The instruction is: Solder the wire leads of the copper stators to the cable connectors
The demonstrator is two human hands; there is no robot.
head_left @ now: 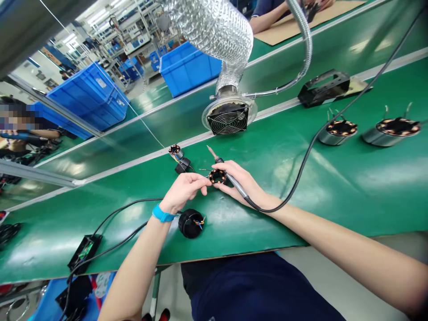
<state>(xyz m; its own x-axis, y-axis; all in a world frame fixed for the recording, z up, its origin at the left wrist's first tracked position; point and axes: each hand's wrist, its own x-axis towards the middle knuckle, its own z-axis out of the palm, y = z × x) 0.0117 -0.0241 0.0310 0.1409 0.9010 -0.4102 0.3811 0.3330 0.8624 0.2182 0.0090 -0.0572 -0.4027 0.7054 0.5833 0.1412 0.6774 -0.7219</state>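
A small ring-shaped motor stator with copper windings (217, 177) sits just above the green bench, held between both hands. My left hand (185, 191), with a blue wristband, pinches the stator's left edge and a thin wire. My right hand (241, 183) supports the stator's right side and also grips a soldering iron (227, 174), whose tip points up and left, away from the stator. The iron's black cable (310, 147) runs off to the right.
A fume extractor fan (228, 117) on a foil duct stands just behind the hands. A black round motor part (190, 223) lies near the front edge, another stator with a connector (177, 154) behind. Two larger stators (337, 130) sit at right. Blue bins (187, 67) stand beyond; other people work nearby.
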